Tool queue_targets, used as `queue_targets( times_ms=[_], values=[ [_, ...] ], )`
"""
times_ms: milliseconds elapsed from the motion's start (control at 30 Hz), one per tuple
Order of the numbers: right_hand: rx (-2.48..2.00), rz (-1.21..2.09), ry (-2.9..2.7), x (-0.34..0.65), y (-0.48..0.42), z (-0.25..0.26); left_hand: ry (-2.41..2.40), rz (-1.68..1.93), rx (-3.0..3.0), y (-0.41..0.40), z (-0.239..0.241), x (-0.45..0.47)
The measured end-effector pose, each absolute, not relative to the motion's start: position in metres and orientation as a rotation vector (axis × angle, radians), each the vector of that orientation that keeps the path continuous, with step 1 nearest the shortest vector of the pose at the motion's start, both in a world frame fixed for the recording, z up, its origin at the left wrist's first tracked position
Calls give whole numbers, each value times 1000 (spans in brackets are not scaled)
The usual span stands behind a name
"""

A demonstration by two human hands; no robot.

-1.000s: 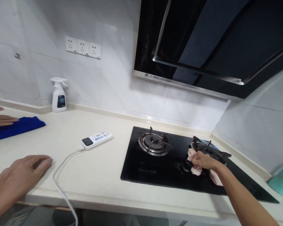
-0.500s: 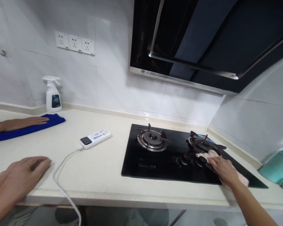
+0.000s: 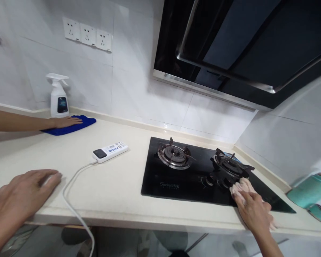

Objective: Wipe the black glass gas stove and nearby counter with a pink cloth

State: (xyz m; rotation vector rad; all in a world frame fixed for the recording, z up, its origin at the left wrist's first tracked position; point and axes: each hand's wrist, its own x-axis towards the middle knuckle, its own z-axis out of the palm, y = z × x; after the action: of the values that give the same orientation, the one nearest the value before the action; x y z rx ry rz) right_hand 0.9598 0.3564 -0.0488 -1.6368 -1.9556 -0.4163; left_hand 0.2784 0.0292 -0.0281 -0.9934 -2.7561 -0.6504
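Observation:
My right hand (image 3: 254, 210) presses a bunched pale pink cloth (image 3: 244, 185) against the front right of the black glass gas cooktop (image 3: 160, 175). Part of the cloth sticks out past the hand's right side, by the front edge. Just beyond the cloth are the control knobs (image 3: 226, 182) and the right burner (image 3: 230, 165). Resting on the cream countertop (image 3: 117, 189) near its front edge, my left hand (image 3: 26, 192) holds nothing, with its thumb apart from the bent fingers. A white cable (image 3: 76, 212) runs just right of it.
Another person's hand (image 3: 68, 122) lies flat on a blue cloth (image 3: 88, 122) at the left, before a white spray bottle (image 3: 59, 100). A white device (image 3: 111, 152) sits mid-counter. Overhead hangs a dark range hood (image 3: 230, 46). Teal containers (image 3: 310, 189) stand far right.
My right hand and the pink cloth have moved from beside the knobs toward the cooktop's front edge. The other person's hand has slid the blue cloth rightward along the back. My left hand stays put.

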Motion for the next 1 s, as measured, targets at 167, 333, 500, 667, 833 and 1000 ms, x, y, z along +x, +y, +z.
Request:
queue_targets(
  times_ms=[167,333,500,667,833,1000],
  values=[
    [-1554,-382,-1959,915,301,-60,-2795,-533,-971,30,-18,288],
    [-1195,-236,-2152,799,229,-53,-2820,-476,-982,29,-14,293],
    [-898,20,-2284,670,164,-37,-2814,-467,-997,28,-15,290],
    [-662,71,-2480,608,137,-25,-2802,-501,-984,29,-18,284],
    [-576,78,-2479,633,147,-23,-2781,-497,-1004,28,-18,284],
    [-693,37,-2274,724,189,-41,-2735,-515,-1015,29,-21,282]
  ],
)
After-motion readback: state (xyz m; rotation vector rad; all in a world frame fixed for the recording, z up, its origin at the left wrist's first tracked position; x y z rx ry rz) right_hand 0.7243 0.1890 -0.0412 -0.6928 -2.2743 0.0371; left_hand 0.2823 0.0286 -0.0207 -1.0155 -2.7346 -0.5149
